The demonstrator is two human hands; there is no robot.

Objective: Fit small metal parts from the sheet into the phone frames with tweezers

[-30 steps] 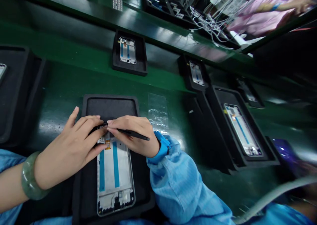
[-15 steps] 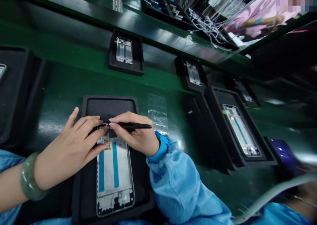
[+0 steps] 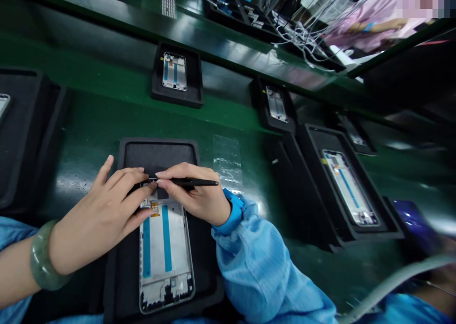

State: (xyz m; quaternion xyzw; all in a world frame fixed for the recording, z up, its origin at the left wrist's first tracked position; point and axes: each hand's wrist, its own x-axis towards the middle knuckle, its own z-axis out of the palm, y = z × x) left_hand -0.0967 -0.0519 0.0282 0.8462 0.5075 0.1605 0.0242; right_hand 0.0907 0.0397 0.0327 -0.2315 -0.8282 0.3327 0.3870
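A phone frame (image 3: 187, 248) with two blue strips and an orange flex cable (image 3: 155, 209) lies in a black foam tray (image 3: 123, 155) before me. My left hand (image 3: 103, 210) rests over its upper left end, fingers spread, the fingertips touching the top part. Black tweezers (image 3: 194, 182) sit pinched between the thumb and fingers of my right hand (image 3: 199, 198). Their thin tip points left, to the top edge of the frame, close by my left fingertips. My fingers hide most of the spot under the tip.
Two trays with phone frames (image 3: 175, 72) (image 3: 277, 104) stand farther back. To the right, stacked trays hold another phone frame (image 3: 351, 188), near a purple shiny panel (image 3: 409, 222). A clear plastic sheet (image 3: 227, 157) lies by my tray. Tangled white cables (image 3: 302, 39) and a person in pink (image 3: 370, 27) are beyond.
The trays at the back have shifted slightly left. The person in pink has moved an arm. My hands and the tweezers have hardly moved.
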